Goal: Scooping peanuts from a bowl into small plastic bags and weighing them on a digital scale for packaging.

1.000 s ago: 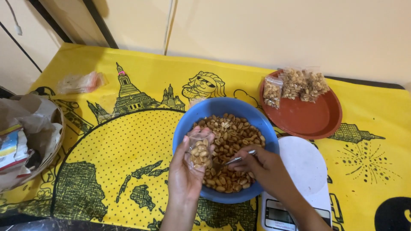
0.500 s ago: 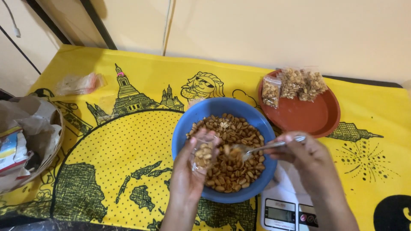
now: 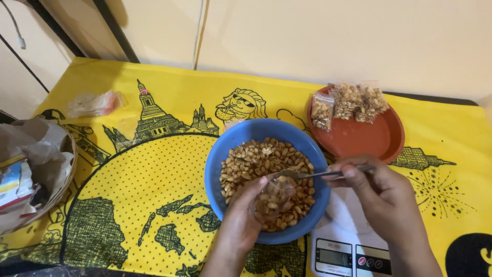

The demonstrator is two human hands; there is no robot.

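My left hand (image 3: 245,218) holds a small clear plastic bag (image 3: 272,197) partly filled with peanuts over the near side of a blue bowl (image 3: 221,154). The bowl is full of roasted peanuts (image 3: 251,156). Between the fingers of my right hand (image 3: 376,192) is a metal spoon (image 3: 312,174), its tip at the mouth of the bag. Both hands hover above the bowl's near-right part.
A reddish-brown plate (image 3: 371,138) at the back right carries three filled peanut bags (image 3: 348,102). A white kitchen scale (image 3: 341,251) sits under my right wrist. A basket (image 3: 31,169) with paper and packets stands at the left; empty bags (image 3: 95,102) lie on the yellow printed cloth (image 3: 154,174).
My left hand with the bag has shifted right, over the peanuts. The spoon in my right hand came up out of the bowl and now reaches the bag's mouth.
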